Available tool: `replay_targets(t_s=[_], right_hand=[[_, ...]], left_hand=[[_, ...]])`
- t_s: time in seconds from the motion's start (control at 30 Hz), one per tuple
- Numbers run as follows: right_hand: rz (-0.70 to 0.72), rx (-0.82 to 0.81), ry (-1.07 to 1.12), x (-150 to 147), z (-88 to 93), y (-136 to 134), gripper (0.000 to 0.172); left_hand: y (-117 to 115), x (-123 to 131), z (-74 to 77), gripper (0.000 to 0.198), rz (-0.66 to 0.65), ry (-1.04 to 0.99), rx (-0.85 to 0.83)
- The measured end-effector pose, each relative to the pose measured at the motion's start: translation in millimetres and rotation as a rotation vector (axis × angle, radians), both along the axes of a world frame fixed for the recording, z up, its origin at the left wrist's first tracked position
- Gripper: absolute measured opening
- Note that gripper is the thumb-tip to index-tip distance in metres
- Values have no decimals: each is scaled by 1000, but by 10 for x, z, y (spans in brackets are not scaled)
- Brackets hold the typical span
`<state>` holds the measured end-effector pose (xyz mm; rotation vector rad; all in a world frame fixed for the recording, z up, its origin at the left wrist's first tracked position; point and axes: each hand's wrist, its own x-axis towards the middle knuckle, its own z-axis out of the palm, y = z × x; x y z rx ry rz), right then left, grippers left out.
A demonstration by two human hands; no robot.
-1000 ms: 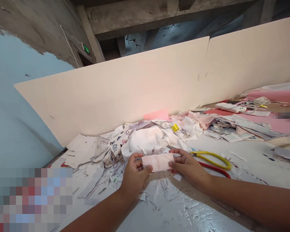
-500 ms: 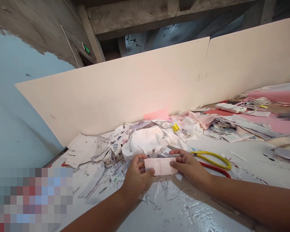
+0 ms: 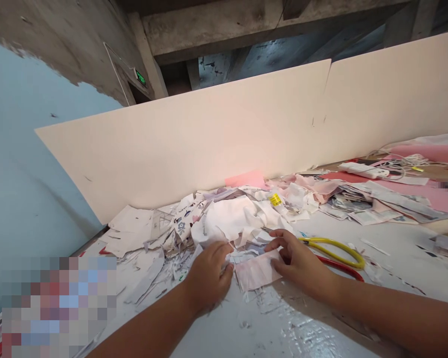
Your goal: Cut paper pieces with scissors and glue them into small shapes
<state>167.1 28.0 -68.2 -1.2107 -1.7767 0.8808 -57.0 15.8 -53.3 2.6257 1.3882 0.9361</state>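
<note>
The right hand [image 3: 300, 263] is spread open and low, and its fingers [image 3: 283, 243] press down on a folded pale pink strip [image 3: 257, 270]. A moment ago, both hands held this strip up between them. Now it lies on the tabletop [image 3: 254, 333], turned a bit on a slant, under the right hand. I cannot tell if it is paper or cloth. Its far edge touches some small white scraps [image 3: 242, 256]. The left hand [image 3: 209, 278] is off the strip now and sits just beside it, curled up at the edge of the scraps. Its fingers hide what is under them, so I cannot tell if it pinches a scrap or just touches one. Just past the right hand lie scissors [image 3: 332, 251] with one yellow loop and one red loop. Behind the hands is a big heap of white cloth and paper [image 3: 233, 223], with a small yellow tag [image 3: 275, 200] and a pink sheet [image 3: 245, 179] at the back of it. Off to the right are stacked papers [image 3: 358, 204] and a white power strip [image 3: 364, 170]. A tall cream board [image 3: 179, 149] stands along the back of the tabletop.
</note>
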Motion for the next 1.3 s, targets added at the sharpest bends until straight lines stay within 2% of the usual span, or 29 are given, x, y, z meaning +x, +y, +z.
replay_targets(t_s=[0.1,0.17,0.3,0.4,0.53,0.6,0.7,0.77,0.93,1.13,1.23,1.3], right_hand=[[-11,122,-270,72,61,-12,49],[5,237,-446,106,110,-27,51],[37,428,-647,141,188,-53,46],[99,497,-670,170,221,-40,35],[133,580,-654,232,263,63,25],[116,612,-669,259,306,155,23],[44,612,-750,273,393,348,27],[-60,531,-811,272,438,510,32],[-302,356,-779,322,435,946,47],[-350,267,-708,488,466,1216,53],[-362,310,-688,504,539,1228,56],[-364,398,-673,453,590,1202,58]], left_hand=[[58,-73,14,26,-3,193,231],[104,-109,8,29,77,283,285],[217,-198,-28,46,333,342,306],[292,-272,-39,51,405,326,230],[336,-331,-19,49,301,272,-28],[339,-344,-18,46,230,263,-100],[336,-352,-34,43,169,259,-98],[334,-350,-45,43,136,270,-76],[327,-334,-48,42,101,265,-39],[324,-333,-53,42,121,233,-76],[323,-337,-49,41,126,248,-65],[321,-328,-35,40,117,282,-33]])
